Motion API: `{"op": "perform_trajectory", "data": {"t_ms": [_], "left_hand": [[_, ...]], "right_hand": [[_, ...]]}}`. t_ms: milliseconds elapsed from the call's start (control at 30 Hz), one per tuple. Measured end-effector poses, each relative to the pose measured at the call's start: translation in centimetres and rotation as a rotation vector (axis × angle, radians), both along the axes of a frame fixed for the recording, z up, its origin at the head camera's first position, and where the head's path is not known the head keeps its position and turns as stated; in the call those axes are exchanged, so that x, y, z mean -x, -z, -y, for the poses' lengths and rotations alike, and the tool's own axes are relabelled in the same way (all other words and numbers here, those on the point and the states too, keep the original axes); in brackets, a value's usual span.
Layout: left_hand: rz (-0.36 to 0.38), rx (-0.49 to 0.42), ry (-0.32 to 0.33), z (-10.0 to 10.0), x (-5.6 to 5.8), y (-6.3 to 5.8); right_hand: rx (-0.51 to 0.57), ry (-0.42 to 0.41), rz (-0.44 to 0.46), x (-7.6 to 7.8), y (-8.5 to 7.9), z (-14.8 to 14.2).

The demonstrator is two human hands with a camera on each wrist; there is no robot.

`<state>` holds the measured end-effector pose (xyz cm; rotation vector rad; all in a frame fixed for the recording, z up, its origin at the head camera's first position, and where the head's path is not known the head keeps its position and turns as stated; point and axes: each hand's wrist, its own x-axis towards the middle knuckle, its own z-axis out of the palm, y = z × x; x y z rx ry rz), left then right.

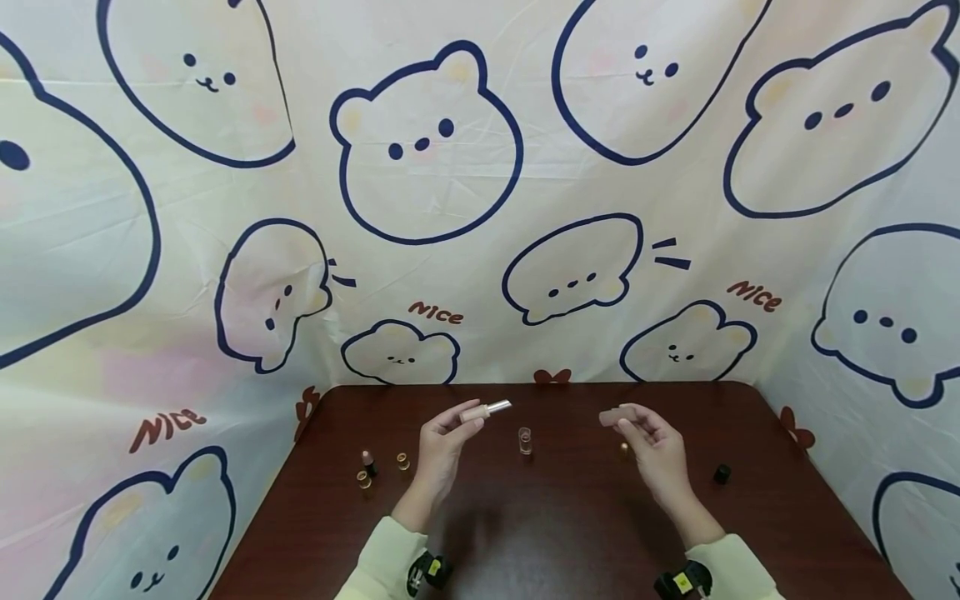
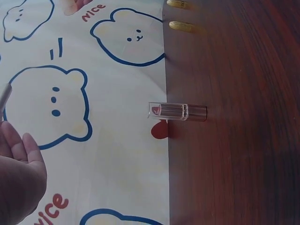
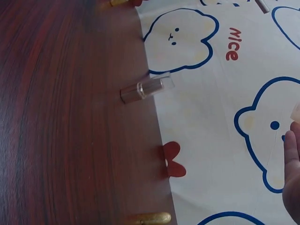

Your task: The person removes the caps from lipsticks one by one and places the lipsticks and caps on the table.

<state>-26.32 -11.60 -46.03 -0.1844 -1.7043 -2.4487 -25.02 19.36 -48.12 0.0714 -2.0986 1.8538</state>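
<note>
In the head view my left hand (image 1: pixel 441 450) pinches a pale pink lipstick (image 1: pixel 474 412) between thumb and fingers, its silver inner tube bare and tilted up to the right. Opposite it, my right hand (image 1: pixel 656 450) grips a pinkish, translucent cap (image 1: pixel 611 416) that lies nearly level, pointing left. Both hands are raised above the table, well apart. Between them and farther back stands a lipstick with a clear cap (image 1: pixel 525 442), upright on the wood. At the left wrist view's edge, the left hand (image 2: pixel 21 173) shows only partly; likewise the right hand (image 3: pixel 291 178) in the right wrist view.
On the left of the dark wooden table (image 1: pixel 540 533) stand an uncapped black lipstick (image 1: pixel 368 463) and two gold pieces (image 1: pixel 402 461). A small gold item (image 1: pixel 624 450) is partly hidden beside the right hand. Farther right sits a black cap (image 1: pixel 722 474). A bear-printed cloth (image 1: pixel 480 283) hangs behind.
</note>
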Motion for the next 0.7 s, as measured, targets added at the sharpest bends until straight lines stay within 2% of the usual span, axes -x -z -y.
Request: {"op": "perform_trajectory", "data": {"t_ms": [267,700], "left_hand": [[0.035,0.036,0.010,0.3,0.0,0.3],[0.066,0.047,0.007,0.6,-0.2,0.6]], "right_hand": [[-0.118,0.040,0.028,-0.2,1.0,-1.0],[-0.178,0.072,0.169,0.1,2.5,-2.4]]}}
